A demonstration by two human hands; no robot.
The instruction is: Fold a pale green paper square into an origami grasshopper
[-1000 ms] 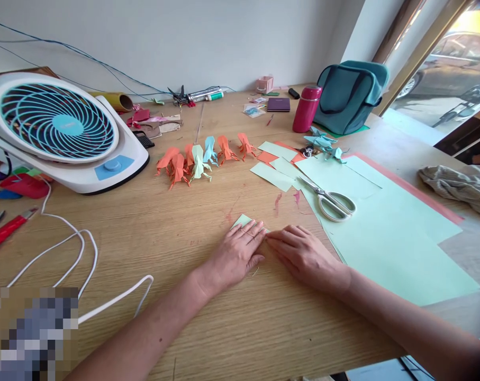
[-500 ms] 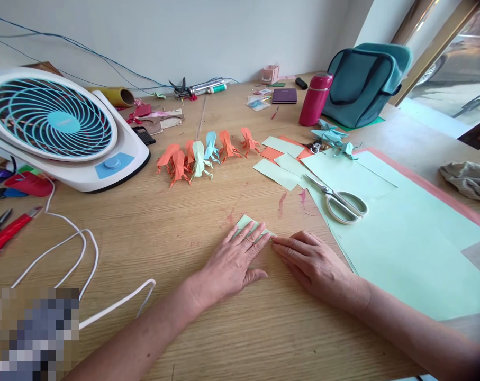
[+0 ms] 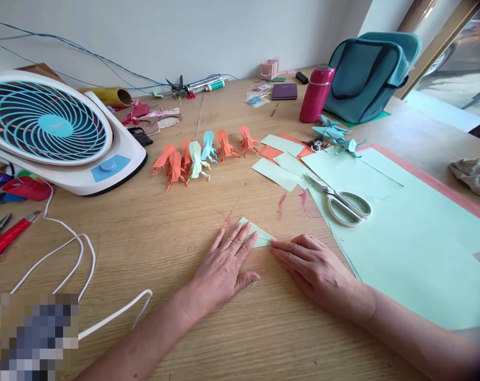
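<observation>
A small piece of folded pale green paper [image 3: 262, 238] lies flat on the wooden table, narrowing to a point on its right. My left hand [image 3: 227, 259] rests palm down with fingers stretched out, its fingertips over the paper's left part. At the pointed right tip, the closed fingers of my right hand [image 3: 313, 267] pinch the paper. Behind my hands stand several folded paper figures, among them an orange one [image 3: 176, 168], a pale green one [image 3: 198, 160] and a blue one [image 3: 209, 146].
White-handled scissors [image 3: 343, 205] lie on large green sheets [image 3: 414, 254] at right, beside cut paper strips [image 3: 275, 174]. A fan [image 3: 57, 127] stands at left with its white cord [image 3: 81, 254]. A pink flask [image 3: 317, 95] and teal bag [image 3: 369, 76] are at the back.
My left hand has slid a little left along the paper, uncovering more of its middle and right part. My right hand stays at the tip. The view has shifted slightly.
</observation>
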